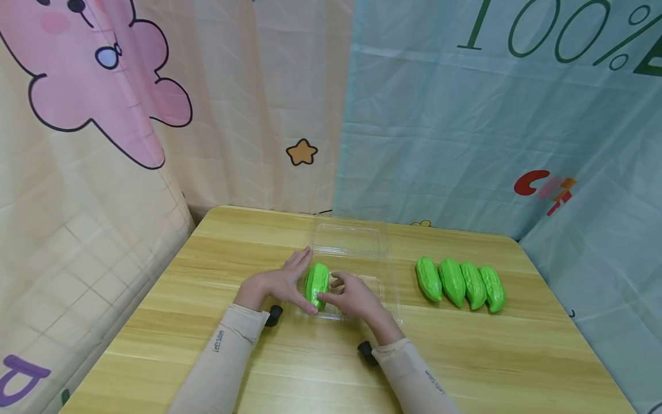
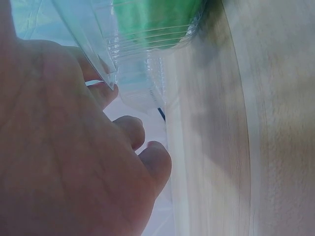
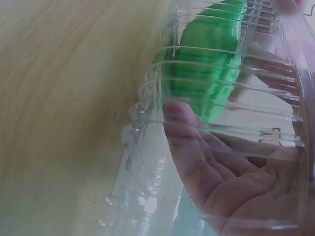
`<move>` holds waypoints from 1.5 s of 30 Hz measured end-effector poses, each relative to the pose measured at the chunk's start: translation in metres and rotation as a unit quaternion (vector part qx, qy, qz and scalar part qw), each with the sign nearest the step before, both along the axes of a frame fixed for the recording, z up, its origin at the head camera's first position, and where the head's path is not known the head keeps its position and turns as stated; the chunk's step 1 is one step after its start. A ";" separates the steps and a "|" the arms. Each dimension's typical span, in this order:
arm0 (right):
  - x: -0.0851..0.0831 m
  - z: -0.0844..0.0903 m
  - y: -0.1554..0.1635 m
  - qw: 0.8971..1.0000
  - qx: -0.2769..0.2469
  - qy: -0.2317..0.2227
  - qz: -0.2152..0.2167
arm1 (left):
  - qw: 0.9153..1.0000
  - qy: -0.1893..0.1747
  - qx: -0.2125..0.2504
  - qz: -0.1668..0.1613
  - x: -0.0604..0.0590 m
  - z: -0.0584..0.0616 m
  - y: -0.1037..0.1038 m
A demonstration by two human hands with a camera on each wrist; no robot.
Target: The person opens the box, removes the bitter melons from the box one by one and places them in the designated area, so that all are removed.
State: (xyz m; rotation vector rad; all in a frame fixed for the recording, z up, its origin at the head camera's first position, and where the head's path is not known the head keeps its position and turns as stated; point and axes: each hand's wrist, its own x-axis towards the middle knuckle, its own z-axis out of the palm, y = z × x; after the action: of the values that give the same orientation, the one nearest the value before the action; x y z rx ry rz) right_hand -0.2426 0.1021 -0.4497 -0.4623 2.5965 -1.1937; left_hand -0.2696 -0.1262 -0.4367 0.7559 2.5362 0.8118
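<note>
A clear plastic clamshell box (image 1: 389, 287) lies with its lid (image 1: 349, 230) folded back toward the far edge of the table. Inside its left part is a glossy green bitter melon (image 1: 316, 284), lengthwise away from me; the right wrist view shows the melon (image 3: 209, 64) through the ribbed wall. My left hand (image 1: 281, 284) spreads its fingers along the box's left rim, thumb at the near corner. In the left wrist view, the left hand's fingertips reach the rim (image 2: 110, 81). My right hand (image 1: 354, 296) is inside the box, fingers loosely bent, thumb tip right at the melon's side.
Several more green bitter melons (image 1: 460, 283) lie side by side in a row on the wooden table (image 1: 289, 368), right of the box. Printed curtains (image 1: 258, 115) hang behind the table and along its sides. Black camera mounts (image 1: 367, 353) stick out at both wrists.
</note>
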 end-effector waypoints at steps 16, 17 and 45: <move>-0.006 -0.001 -0.008 1.000 -0.015 -0.008 -0.002 | 1.000 -0.005 0.000 0.001 0.001 0.001 0.001; -0.006 -0.001 -0.009 1.000 -0.017 -0.010 -0.004 | 1.000 -0.006 0.000 0.002 0.000 0.001 0.001; -0.008 0.000 -0.021 0.991 -0.087 -0.085 -0.063 | 1.000 -0.006 -0.002 0.004 0.001 0.000 0.001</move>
State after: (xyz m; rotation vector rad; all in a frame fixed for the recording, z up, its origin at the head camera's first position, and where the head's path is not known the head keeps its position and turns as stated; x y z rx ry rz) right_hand -0.2506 0.0808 -0.4497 -0.2189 2.4189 -1.4416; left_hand -0.2683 -0.1248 -0.4363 0.7389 2.5302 0.8119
